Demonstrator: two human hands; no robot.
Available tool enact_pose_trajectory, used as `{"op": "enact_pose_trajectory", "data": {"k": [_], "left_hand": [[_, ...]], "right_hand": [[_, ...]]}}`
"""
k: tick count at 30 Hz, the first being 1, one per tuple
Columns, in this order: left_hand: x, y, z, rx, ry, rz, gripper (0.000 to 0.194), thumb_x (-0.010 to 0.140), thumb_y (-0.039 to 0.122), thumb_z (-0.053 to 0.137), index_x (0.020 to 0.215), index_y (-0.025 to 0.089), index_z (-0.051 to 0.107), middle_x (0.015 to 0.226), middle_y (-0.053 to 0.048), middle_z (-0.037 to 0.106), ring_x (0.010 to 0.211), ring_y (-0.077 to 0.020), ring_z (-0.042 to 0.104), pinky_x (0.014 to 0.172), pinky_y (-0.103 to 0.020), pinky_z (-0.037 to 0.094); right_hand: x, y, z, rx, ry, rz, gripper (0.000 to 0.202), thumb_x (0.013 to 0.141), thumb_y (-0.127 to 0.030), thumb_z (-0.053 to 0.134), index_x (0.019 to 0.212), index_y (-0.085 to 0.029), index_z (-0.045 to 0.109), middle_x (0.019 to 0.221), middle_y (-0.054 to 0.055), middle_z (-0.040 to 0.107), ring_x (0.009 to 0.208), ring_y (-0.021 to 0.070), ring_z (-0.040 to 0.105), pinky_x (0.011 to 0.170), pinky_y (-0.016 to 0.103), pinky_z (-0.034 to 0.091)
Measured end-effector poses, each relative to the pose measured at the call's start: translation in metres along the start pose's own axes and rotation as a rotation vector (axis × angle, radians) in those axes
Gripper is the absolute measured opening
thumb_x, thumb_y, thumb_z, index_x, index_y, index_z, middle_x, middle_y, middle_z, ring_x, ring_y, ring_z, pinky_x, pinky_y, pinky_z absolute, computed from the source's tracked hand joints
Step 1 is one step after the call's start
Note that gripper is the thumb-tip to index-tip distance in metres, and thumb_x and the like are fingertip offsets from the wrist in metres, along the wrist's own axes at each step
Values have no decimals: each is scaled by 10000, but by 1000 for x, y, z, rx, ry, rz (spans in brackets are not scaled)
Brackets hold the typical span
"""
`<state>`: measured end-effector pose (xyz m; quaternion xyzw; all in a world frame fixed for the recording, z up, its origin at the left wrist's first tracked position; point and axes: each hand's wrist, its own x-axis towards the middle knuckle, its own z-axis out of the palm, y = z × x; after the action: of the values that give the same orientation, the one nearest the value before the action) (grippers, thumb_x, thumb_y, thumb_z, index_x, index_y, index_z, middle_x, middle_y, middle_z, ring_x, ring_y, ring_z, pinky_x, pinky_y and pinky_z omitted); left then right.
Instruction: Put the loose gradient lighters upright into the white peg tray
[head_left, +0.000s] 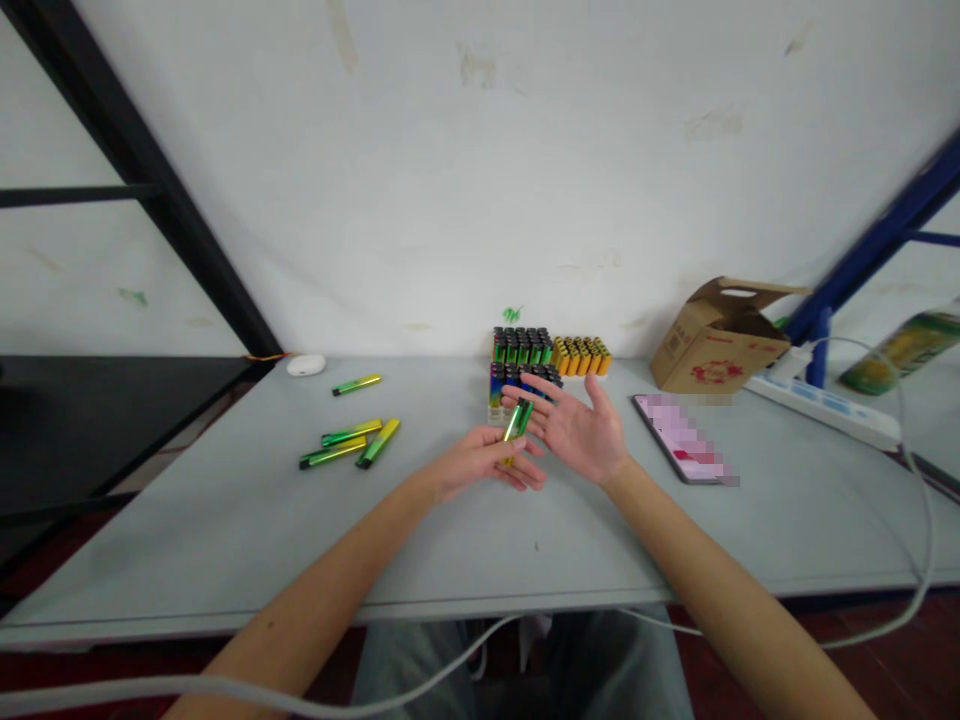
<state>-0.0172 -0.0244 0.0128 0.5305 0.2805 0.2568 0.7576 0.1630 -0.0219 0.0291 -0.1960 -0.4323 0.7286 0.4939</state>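
Note:
My left hand (469, 462) is closed with the thumb over green-and-yellow lighters (515, 422), seemingly two side by side, black tops pointing away from me. Just to the right, my right hand (581, 435) is open, palm turned up and fingers spread beside the lighters. Behind the hands, a clear tray (496, 414) holds upright blue lighters (496, 388), partly covered by my right fingers. Further back stand rows of green lighters (521, 347) and orange lighters (583, 356). On the left of the table lie several loose green-and-yellow lighters (334, 453), one lying apart (357, 384).
A white earbud case (306, 365) sits at the back left. To the right are a phone (679, 440), an open cardboard box (712, 350) and a white power strip (825, 408). A white cable (930, 520) hangs over the right side and crosses below the table's front edge.

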Motion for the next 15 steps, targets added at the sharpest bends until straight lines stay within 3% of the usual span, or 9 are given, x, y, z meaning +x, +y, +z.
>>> {"op": "enact_pose_trajectory", "data": {"k": [6,9,15], "left_hand": [[-2,1,-5,-208,-187,66,331,853,466,555,803,138,562,852,-140,742,798,-268,710,725,-355,497],[-3,1,-5,-207,-198,93,356,885,479,494,746,152,513,875,-139,739,808,-261,708,746,-358,492],[-3,2,-2,-127,-185,60,373,870,495,515,724,152,494,891,-157,729,803,-249,701,743,-350,484]], "right_hand": [[6,16,-8,-268,193,-104,306,739,-471,685,879,-204,737,943,57,738,926,201,654,943,379,458],[6,21,-7,-322,220,-109,281,711,-468,719,769,-195,753,875,54,743,852,196,664,898,391,490],[5,20,-5,-393,253,-137,277,685,-471,743,810,-225,762,844,25,750,821,184,669,889,389,500]]}}
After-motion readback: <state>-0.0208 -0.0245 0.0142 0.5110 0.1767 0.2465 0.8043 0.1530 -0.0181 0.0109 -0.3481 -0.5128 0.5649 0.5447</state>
